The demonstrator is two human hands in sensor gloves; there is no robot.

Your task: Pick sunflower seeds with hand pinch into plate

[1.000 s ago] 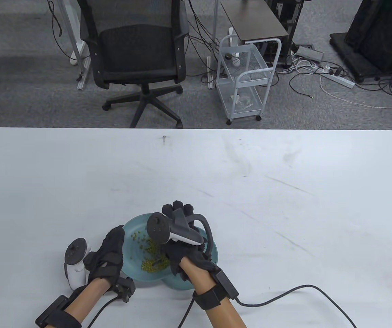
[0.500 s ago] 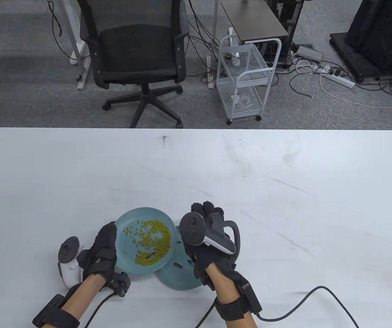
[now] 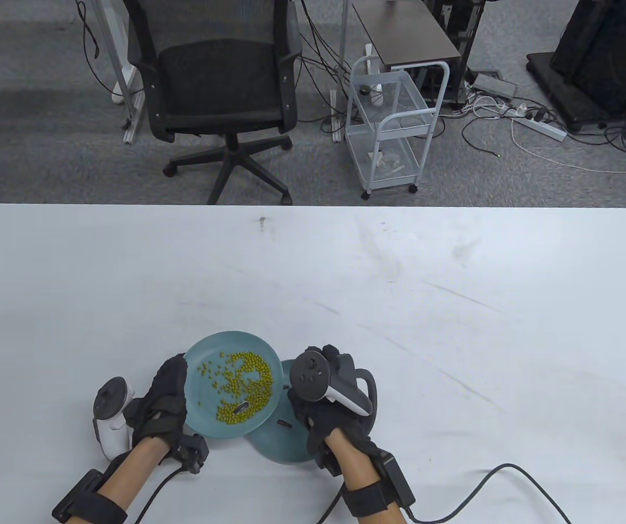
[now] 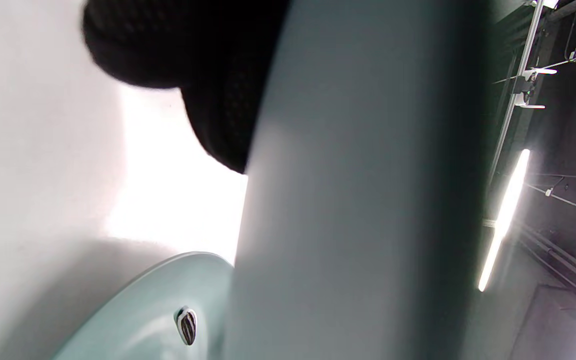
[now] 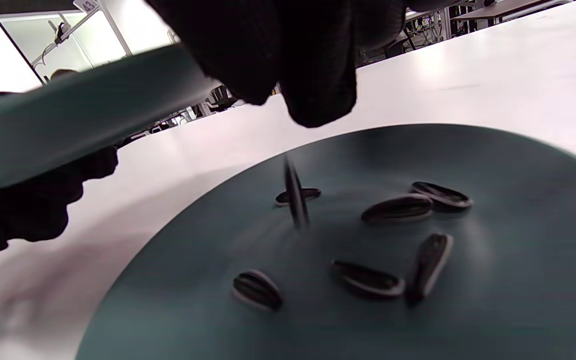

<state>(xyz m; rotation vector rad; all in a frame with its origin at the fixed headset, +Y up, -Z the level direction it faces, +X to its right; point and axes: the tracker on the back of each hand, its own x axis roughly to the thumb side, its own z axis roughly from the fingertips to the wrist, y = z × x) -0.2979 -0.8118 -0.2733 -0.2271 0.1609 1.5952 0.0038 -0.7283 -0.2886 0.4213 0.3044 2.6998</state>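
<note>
Closest to you, your left hand [image 3: 165,401] grips the left rim of the upper teal round plate [image 3: 202,406] and holds it up off the table, tilted. That plate carries a pile of small yellow-green beans [image 3: 244,385] with one dark striped sunflower seed [image 3: 240,407] lying in them. Just right of it, your right hand [image 3: 326,415] hangs over the lower dark-teal round plate [image 5: 518,280], which sits flat on the white tabletop [image 3: 454,305] partly under the raised one. Your gloved fingertips [image 5: 318,95] are bunched together just above it, and one blurred seed [image 5: 295,197] stands on end right below them. Six more striped seeds [image 5: 398,207] lie flat on that plate. Beyond the table there's a black mesh office chair [image 3: 220,82] and a white wire cart [image 3: 392,125].
</note>
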